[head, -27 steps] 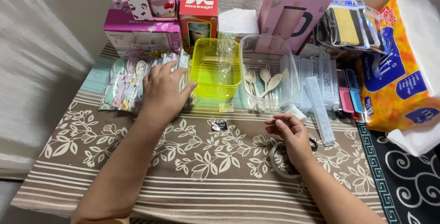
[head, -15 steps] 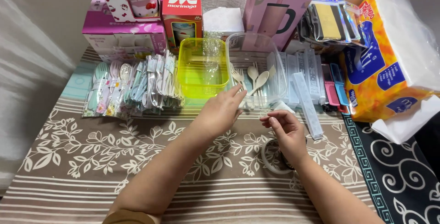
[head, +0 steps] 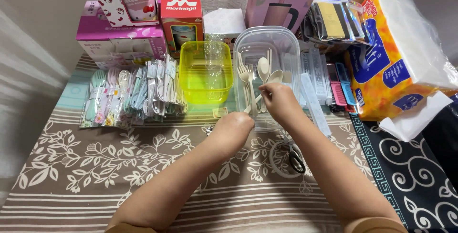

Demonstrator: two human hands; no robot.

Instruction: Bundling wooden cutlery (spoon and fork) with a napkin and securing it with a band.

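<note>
Two hands worked at the clear plastic tub [head: 286, 47], where the cream plastic cutlery [head: 255, 78] lay: forks and spoons, loose and overlapping. Our right hand [head: 279, 102] had its fingertips pinched shut on a handle end at the tub's near edge; our left hand [head: 234, 127] sat curled just beside it, and we could not tell whether it held anything. We judged the cutlery light, stiff and smooth, a little slippery and apt to snap if bent, best taken by the slim handles, not the bowls or tines. Left of the tub stood a glossy yellow container [head: 206, 73], and beyond it soft crinkled packets of pastel cutlery [head: 133, 94]. A tape roll [head: 286, 159] lay on the leaf-patterned cloth [head: 95, 166].
</note>
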